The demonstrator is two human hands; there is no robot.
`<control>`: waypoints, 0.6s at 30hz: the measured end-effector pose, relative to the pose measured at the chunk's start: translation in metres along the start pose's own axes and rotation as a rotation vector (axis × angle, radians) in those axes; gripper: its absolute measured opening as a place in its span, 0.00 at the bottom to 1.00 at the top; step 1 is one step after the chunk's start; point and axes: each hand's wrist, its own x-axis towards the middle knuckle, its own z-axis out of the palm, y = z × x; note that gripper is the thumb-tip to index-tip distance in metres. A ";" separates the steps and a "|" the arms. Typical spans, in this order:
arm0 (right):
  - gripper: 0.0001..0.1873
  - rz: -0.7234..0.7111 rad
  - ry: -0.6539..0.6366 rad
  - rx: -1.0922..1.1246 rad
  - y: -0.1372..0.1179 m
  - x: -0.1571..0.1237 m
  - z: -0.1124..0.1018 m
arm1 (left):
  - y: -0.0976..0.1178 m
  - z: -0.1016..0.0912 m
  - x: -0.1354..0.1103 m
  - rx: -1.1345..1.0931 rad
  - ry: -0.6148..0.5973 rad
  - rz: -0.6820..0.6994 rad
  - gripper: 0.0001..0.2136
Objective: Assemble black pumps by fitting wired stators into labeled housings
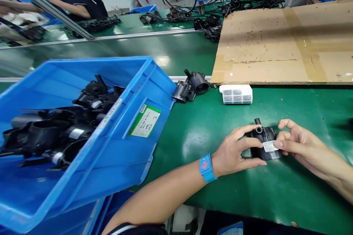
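Note:
A black round pump housing [264,140] with two short nozzles rests on the green table [209,132]. My left hand [234,150] wraps its fingers round the housing's left side. My right hand [296,143] presses a fingertip onto a small white label [269,146] on the housing's front. A blue wristband [206,167] sits on my left wrist.
A tilted blue bin [116,143] at left holds several black pump parts [63,125]. Another black pump [193,85] and a white label roll [236,94] lie further back. A cardboard sheet [284,44] covers the right rear. Other people and cables [217,22] are beyond the conveyor.

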 end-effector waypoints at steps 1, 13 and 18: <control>0.30 -0.002 0.003 -0.002 0.000 0.000 0.000 | 0.001 0.000 -0.001 0.000 -0.011 -0.015 0.21; 0.26 -0.021 -0.001 -0.040 0.003 -0.001 -0.003 | 0.004 -0.003 -0.002 0.036 -0.087 -0.096 0.15; 0.25 -0.034 0.000 -0.051 0.006 -0.003 -0.004 | 0.004 -0.002 -0.002 0.059 -0.094 -0.112 0.15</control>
